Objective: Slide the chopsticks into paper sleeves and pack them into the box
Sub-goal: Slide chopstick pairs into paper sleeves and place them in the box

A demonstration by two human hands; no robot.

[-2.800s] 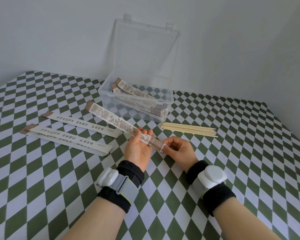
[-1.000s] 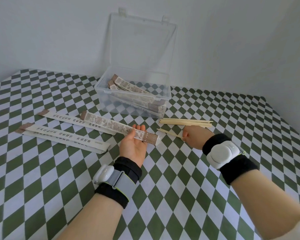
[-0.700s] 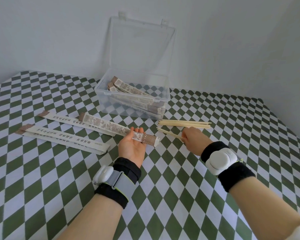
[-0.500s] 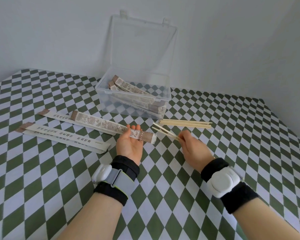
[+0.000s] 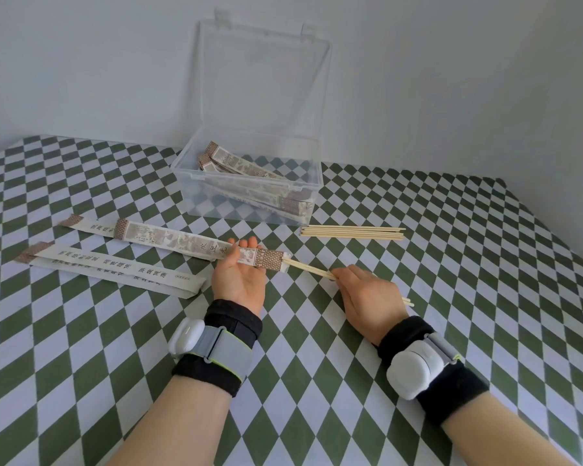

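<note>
Brought chopstick pair [image 5: 312, 268] from pile [image 5: 350, 232] into sleeve [image 5: 182, 242] mouth; pinches it in right hand [image 5: 367, 297], holds sleeve in left hand [image 5: 238, 280] above counter [image 5: 317, 364]. Risks crumpling paper if pushed askew.

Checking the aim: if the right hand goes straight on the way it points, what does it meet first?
Probably the open end of the paper sleeve held by the left hand; the chopsticks reach its mouth.

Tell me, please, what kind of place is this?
Probably a small packing table set up for recording, not a restaurant: a checkered tablecloth against bare grey walls, a clear box of sleeved chopsticks, and white devices strapped on both wrists.
</note>
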